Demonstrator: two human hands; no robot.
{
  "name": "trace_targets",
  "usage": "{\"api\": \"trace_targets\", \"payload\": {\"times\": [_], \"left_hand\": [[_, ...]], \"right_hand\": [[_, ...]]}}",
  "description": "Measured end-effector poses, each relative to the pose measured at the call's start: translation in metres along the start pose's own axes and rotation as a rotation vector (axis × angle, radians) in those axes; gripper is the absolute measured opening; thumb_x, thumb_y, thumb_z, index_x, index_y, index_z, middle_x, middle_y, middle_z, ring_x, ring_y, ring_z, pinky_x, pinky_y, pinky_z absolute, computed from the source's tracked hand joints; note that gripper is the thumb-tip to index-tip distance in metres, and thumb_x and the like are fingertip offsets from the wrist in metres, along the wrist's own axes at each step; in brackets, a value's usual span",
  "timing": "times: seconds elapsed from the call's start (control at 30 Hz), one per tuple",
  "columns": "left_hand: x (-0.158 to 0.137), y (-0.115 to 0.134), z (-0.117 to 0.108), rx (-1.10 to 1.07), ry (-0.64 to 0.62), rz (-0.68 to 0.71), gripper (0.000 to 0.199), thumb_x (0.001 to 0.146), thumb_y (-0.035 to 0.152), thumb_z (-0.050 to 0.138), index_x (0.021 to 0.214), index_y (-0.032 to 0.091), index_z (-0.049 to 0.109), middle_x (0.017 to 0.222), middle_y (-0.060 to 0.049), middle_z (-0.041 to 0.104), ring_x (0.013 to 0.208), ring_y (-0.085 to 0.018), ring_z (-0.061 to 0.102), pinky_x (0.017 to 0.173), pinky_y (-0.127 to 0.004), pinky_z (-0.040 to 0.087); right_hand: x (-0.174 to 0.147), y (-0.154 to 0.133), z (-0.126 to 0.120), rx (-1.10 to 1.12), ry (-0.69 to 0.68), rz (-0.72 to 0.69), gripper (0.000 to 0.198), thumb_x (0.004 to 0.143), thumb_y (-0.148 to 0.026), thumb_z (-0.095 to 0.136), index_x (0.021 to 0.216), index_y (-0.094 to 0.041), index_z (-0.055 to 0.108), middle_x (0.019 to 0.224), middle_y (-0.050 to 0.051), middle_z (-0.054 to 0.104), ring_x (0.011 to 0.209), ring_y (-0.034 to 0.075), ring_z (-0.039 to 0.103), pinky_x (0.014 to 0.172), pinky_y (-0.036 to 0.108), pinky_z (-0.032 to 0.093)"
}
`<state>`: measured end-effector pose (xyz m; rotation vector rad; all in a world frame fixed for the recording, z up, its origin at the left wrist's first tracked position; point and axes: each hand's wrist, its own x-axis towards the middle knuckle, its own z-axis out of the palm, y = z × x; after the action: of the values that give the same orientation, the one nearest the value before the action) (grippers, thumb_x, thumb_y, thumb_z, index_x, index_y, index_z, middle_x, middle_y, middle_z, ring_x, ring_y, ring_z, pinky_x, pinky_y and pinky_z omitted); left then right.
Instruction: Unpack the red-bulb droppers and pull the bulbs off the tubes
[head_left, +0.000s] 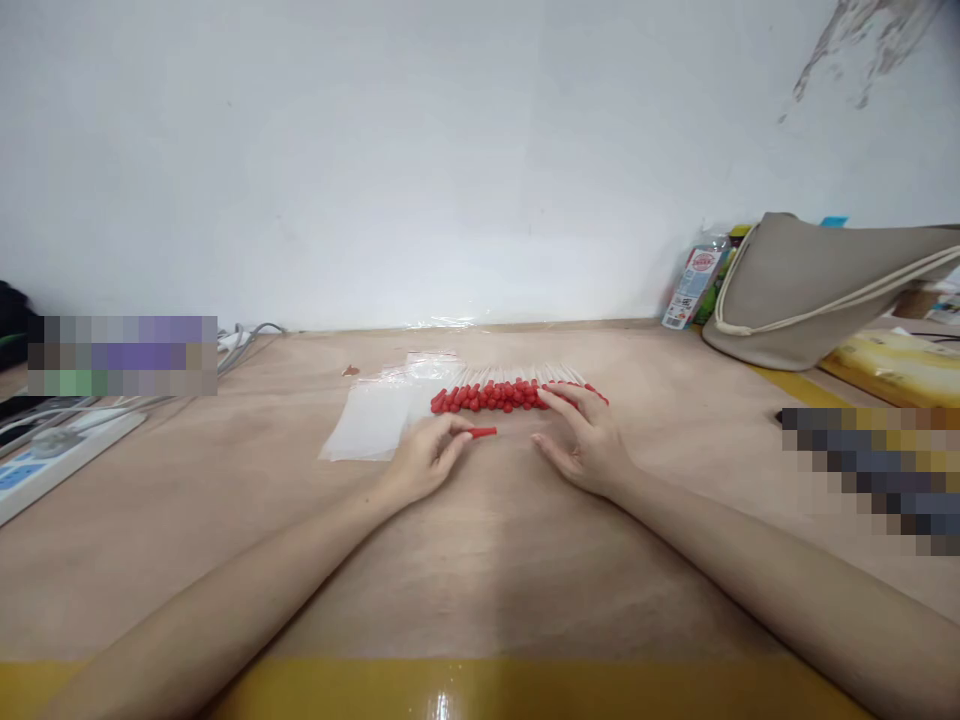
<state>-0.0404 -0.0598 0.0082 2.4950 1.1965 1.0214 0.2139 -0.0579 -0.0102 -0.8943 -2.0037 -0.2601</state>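
Note:
My left hand [424, 458] pinches a short red tapered piece [484, 432] between thumb and fingers, its free end pointing right. Just beyond lies a row of many similar red pieces [495, 398], heaped side by side, with thin white strands or sticks [506, 373] reaching back from them. At the right end of this row is my right hand [592, 445], thumb and fingers apart, holding nothing visible. Its fingertips reach over the red pieces; whether they touch is unclear. Flat clear plastic bags [367, 425] lie left of the row, partly behind my left hand.
At the left edge are a white power strip [97, 440] and grey cables [259, 335]. A grey-beige bag [795, 290], a labelled bottle [688, 285] and a yellow packet [885, 368] stand or lie at right. Yellow tape [480, 690] runs along the front edge; a wall rises behind.

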Motion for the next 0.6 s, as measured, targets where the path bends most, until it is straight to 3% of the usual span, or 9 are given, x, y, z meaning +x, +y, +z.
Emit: {"api": "trace_targets", "payload": {"times": [0.1,0.2,0.4,0.6], "left_hand": [[-0.005,0.004,0.006,-0.035,-0.071,-0.020,0.018,0.088,0.029,0.044,0.095,0.019,0.058,0.087,-0.003,0.064,0.079,-0.016,0.059,0.073,-0.029,0.046],[-0.002,0.002,0.008,-0.058,-0.047,-0.006,0.017,0.088,0.028,0.045,0.095,0.019,0.058,0.088,-0.003,0.064,0.082,-0.016,0.059,0.075,-0.029,0.046],[-0.001,0.004,0.005,-0.021,-0.062,0.052,0.018,0.087,0.027,0.045,0.096,0.019,0.058,0.087,-0.004,0.064,0.080,-0.016,0.059,0.074,-0.031,0.047],[0.005,0.015,0.011,0.026,-0.127,0.240,0.039,0.080,0.036,0.057,0.115,0.020,0.052,0.114,-0.008,0.057,0.106,-0.022,0.050,0.092,-0.040,0.040]], "right_hand": [[0.000,0.001,0.003,0.020,-0.137,-0.071,0.043,0.082,-0.035,0.053,0.122,-0.022,0.048,0.114,0.010,0.055,0.108,0.024,0.048,0.091,0.043,0.039],[0.000,0.000,0.006,0.060,-0.258,-0.089,0.035,0.084,-0.038,0.050,0.115,-0.021,0.055,0.101,0.008,0.060,0.097,0.022,0.051,0.084,0.039,0.040],[0.003,-0.003,0.010,0.093,-0.338,-0.075,0.028,0.089,-0.034,0.043,0.100,-0.017,0.063,0.081,0.007,0.063,0.076,0.016,0.049,0.070,0.031,0.036],[0.005,-0.006,0.011,0.098,-0.391,-0.103,0.026,0.090,-0.031,0.042,0.092,-0.018,0.065,0.071,0.004,0.061,0.072,0.015,0.047,0.070,0.030,0.032]]}}
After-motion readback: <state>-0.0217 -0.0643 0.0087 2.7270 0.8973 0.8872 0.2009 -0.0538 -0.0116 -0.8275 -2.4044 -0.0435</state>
